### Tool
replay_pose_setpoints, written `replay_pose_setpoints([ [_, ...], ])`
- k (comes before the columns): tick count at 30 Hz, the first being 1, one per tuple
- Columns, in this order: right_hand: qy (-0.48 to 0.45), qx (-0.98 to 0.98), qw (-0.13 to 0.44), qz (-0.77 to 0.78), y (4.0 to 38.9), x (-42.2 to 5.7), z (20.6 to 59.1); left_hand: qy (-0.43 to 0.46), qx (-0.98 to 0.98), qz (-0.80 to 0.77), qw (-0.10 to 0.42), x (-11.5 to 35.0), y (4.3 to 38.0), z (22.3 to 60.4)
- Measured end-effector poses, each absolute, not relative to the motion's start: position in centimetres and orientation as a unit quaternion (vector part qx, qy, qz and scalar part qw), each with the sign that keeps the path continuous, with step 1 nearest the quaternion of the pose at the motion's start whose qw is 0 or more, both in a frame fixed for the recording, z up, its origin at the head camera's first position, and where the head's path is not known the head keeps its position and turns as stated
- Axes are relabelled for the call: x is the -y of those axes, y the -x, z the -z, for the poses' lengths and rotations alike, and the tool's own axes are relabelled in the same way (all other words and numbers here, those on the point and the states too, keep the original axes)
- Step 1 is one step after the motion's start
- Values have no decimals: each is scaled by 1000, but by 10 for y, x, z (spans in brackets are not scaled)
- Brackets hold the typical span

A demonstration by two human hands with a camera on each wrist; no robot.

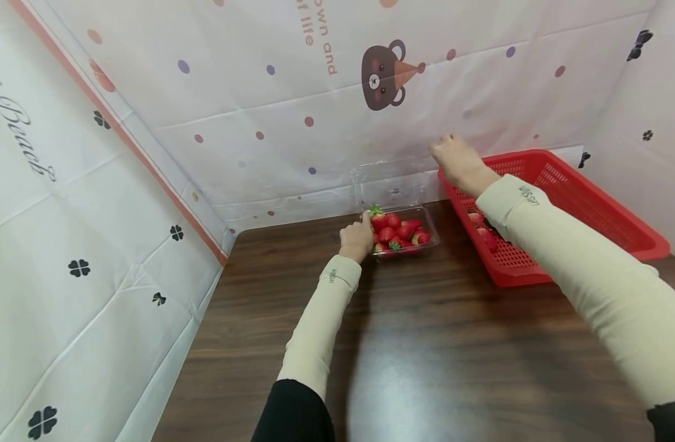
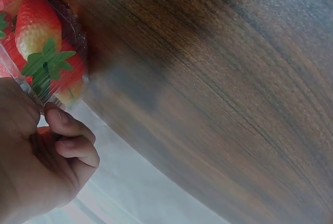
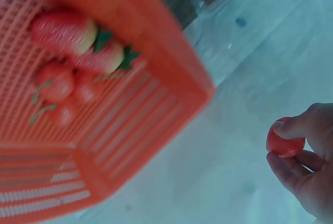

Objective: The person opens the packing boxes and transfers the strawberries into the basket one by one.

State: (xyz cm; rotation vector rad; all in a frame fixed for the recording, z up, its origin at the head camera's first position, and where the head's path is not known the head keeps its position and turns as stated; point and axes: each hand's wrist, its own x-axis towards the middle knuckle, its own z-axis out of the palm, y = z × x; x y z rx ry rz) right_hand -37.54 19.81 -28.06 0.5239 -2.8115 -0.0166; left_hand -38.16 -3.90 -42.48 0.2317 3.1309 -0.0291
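A clear plastic box (image 1: 430, 228) with its lid (image 1: 389, 184) raised stands near the back of the table, holding several strawberries (image 1: 405, 229). My left hand (image 1: 356, 238) grips the box's left edge; in the left wrist view its fingers (image 2: 78, 151) are curled at the rim beside a strawberry (image 2: 39, 26). Above the left rim of a red basket (image 1: 608, 215), my right hand (image 1: 459, 162) is raised. The right wrist view shows this hand pinching a red strawberry (image 3: 285, 140) between thumb and fingers; its leafy end is hidden.
Inside the basket lie strawberries (image 3: 63, 30) and small round red fruits (image 3: 56, 82) with green stems. A patterned white cloth (image 1: 310, 147) hangs close behind the box. The brown wooden table (image 1: 426, 344) extends in front of both containers.
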Motion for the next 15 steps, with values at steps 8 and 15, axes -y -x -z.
replay_pose_setpoints([
  [8, -133, 985, 109, -8, 371, -250, 279, -72, -997, 7, -1, 41, 381, 425],
  [15, -109, 991, 79, -17, 366, -289, 295, -78, -997, 10, 3, 37, 382, 428],
])
